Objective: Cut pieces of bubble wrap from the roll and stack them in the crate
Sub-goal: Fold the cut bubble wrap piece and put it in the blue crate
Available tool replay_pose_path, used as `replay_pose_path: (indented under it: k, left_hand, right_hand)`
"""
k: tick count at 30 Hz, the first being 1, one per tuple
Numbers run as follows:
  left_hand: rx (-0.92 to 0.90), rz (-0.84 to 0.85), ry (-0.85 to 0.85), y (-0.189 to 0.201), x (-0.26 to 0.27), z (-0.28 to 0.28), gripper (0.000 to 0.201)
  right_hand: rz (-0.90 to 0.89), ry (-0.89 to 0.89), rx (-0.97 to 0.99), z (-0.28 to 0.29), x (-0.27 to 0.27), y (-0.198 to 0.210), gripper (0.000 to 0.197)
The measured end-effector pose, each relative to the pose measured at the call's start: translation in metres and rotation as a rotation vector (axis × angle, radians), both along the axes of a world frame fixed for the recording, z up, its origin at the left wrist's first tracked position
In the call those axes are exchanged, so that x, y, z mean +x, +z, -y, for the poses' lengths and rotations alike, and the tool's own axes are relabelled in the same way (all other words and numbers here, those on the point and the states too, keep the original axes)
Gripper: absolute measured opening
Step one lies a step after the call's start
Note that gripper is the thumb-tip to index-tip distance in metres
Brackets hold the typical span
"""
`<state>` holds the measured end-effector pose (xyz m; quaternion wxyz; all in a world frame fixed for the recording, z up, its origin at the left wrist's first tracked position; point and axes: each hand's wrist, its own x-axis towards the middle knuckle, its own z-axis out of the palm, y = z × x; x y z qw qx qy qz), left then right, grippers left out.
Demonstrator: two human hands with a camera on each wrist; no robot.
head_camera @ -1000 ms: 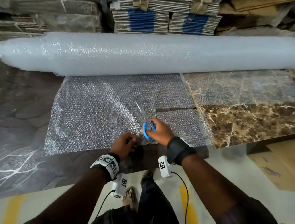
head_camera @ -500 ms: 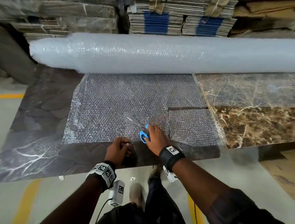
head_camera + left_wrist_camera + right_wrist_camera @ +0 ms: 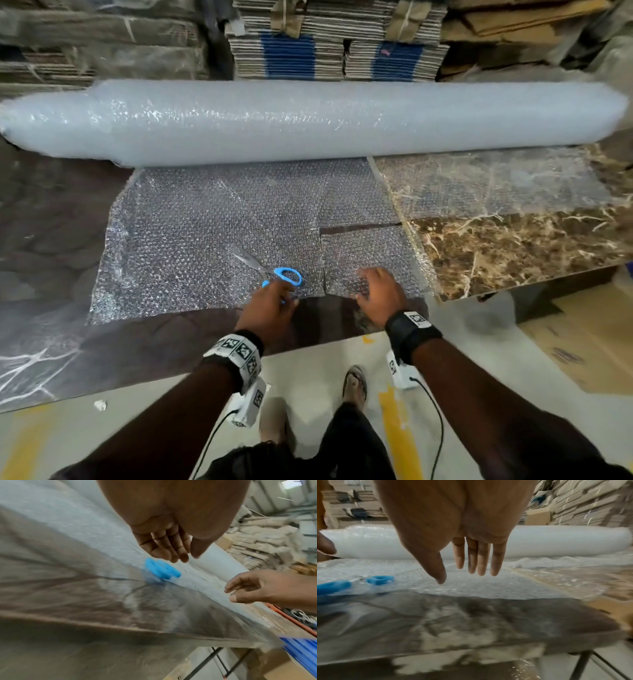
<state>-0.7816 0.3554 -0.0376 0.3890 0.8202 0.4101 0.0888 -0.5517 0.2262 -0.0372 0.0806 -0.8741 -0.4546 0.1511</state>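
The bubble wrap roll (image 3: 308, 120) lies across the far side of the table. Its unrolled sheet (image 3: 205, 233) reaches toward me. A cut runs up the sheet and turns right, marking off a small piece (image 3: 370, 250). Blue-handled scissors (image 3: 274, 272) lie on the sheet, blades pointing up-left. My left hand (image 3: 274, 305) hovers over their handles; in the left wrist view its fingers (image 3: 178, 555) hang relaxed above the scissors (image 3: 161, 570) and hold nothing. My right hand (image 3: 376, 291) is spread over the small piece, its fingers (image 3: 479, 563) straight and just above the wrap.
The table top is dark on the left (image 3: 51, 240) and brown marble on the right (image 3: 513, 253). Stacks of flat cardboard (image 3: 329, 44) stand behind the roll. A cardboard sheet (image 3: 582, 342) lies on the floor at right. Something blue and ribbed (image 3: 302, 650) sits below the table's right end.
My right hand let go of the scissors, which now lie on the sheet, and moved right over the small piece. My left hand shifted up beside the scissors' handles.
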Motion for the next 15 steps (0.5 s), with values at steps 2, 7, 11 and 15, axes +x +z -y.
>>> replay_pose_path:
  k: [2,7,11,15]
  left_hand:
    - [0.028,-0.035,-0.115,0.001,0.027,0.009,0.028]
    - [0.238,-0.192,-0.309,-0.008,0.085,0.033,0.052]
    - [0.308,-0.35,-0.339,-0.018,0.111,0.042,0.059]
    - [0.298,-0.349,-0.259,-0.022,0.118,0.046,0.033]
  right_hand:
    - [-0.014,-0.004,-0.044,0.016,0.023,-0.004,0.057]
    - [-0.044,0.037,-0.176,0.052,0.074,-0.01,0.088]
    - [-0.027,0.092,-0.217,0.072,0.099,-0.012,0.087]
    - [0.004,0.167,-0.213,0.081,0.125,-0.012,0.071]
